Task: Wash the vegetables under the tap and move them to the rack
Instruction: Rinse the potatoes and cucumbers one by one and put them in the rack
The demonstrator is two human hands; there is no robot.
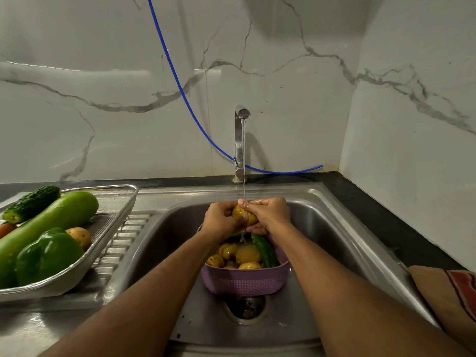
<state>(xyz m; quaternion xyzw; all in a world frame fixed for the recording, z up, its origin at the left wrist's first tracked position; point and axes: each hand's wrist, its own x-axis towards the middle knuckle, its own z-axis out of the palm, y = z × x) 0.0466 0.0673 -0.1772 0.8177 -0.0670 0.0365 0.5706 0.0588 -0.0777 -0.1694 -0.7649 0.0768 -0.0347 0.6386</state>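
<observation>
While tap (241, 140) runs, head view: left hand (221, 219) and right hand (269, 215) both clamped round potato (243, 215) under stream, above purple basket (244, 280) in sink (342, 228). Rack (108, 228) at left, already part-loaded. Risk: wet skin slick, potato slipping from grip, dropping back among unwashed ones.

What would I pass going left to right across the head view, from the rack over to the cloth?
Rack with bottle gourd and green capsicum → left hand → potato under the tap → right hand → sink right wall → striped cloth.
</observation>
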